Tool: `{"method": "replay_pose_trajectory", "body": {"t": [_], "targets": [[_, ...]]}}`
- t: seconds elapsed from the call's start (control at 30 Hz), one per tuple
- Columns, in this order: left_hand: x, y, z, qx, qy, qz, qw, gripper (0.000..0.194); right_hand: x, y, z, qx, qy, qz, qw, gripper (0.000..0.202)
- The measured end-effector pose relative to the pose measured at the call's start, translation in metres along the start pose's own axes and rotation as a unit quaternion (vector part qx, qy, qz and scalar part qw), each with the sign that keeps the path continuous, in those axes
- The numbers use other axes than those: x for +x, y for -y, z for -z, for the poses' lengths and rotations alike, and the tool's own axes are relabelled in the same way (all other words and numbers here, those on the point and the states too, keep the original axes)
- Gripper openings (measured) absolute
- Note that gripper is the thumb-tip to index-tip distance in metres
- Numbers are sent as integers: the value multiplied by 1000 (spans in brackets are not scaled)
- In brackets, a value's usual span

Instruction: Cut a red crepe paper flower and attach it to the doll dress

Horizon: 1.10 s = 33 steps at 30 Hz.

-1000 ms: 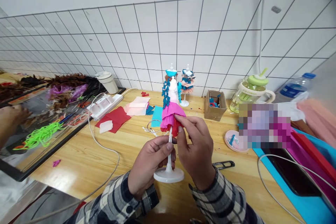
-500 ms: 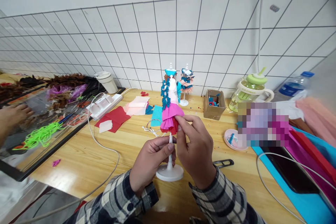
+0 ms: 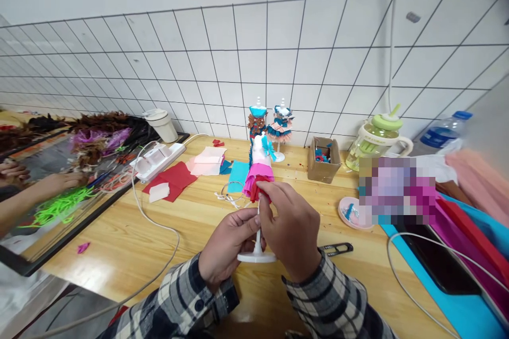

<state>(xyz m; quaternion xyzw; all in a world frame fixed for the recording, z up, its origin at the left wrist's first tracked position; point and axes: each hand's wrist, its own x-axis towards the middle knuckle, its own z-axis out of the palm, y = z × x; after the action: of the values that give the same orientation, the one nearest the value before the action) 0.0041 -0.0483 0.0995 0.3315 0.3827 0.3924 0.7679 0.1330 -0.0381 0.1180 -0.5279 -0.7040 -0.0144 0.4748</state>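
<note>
A small white dress-form mannequin [image 3: 263,151] stands between my hands, its round base [image 3: 256,258] a little over or on the table. It wears a pink ruffled skirt [image 3: 260,170] with a red layer [image 3: 256,190] below, plus turquoise and dark blue trim on the torso. My left hand [image 3: 223,243] is closed round the thin stand post under the skirt. My right hand [image 3: 293,225] is closed in a pinch at the red layer's lower edge. Its fingers cover part of the red layer and post.
Two dressed mannequins [image 3: 257,119] stand behind. Red paper [image 3: 175,177], turquoise paper [image 3: 237,176] and a power strip [image 3: 161,160] lie left. A cardboard box [image 3: 324,170], pink dish [image 3: 342,216], black-handled cutter [image 3: 338,249] and jug [image 3: 371,143] are right. Another person's hand [image 3: 71,180] works far left.
The mannequin has turned and tips away from me, with its base seen more edge-on. My right hand has shifted left and down onto the red layer. The other person's hands moved farther into view.
</note>
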Motion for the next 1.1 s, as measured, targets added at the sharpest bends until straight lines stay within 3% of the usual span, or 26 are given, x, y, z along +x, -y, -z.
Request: {"method": "replay_pose_trajectory", "body": {"t": [0.27, 0.43, 0.53, 0.63, 0.7, 0.83, 0.97, 1.1], "targets": [[2, -2, 3, 8, -37, -1, 999, 31, 4, -6, 2, -48, -8, 24, 999, 23], [5, 0, 8, 66, -47, -38, 996, 33, 8, -11, 4, 14, 23, 18, 999, 19], [8, 0, 14, 107, -67, -63, 990, 35, 11, -16, 4, 85, 16, -38, 996, 17], [9, -1, 18, 139, -71, -69, 985, 34, 14, -21, 2, 119, -3, -73, 990, 29], [8, -2, 19, 148, -48, -62, 986, 33, 15, -24, -1, 109, -8, -55, 992, 33], [8, -1, 19, 148, -7, -48, 988, 33, 14, -26, -6, 65, -43, -19, 997, 13], [12, 1, 22, 173, -16, -60, 983, 33, 10, -25, -7, 24, -55, 23, 998, 14], [20, 0, 29, 176, -29, -82, 981, 37, 11, -23, 0, 63, -49, 48, 996, 17]]}}
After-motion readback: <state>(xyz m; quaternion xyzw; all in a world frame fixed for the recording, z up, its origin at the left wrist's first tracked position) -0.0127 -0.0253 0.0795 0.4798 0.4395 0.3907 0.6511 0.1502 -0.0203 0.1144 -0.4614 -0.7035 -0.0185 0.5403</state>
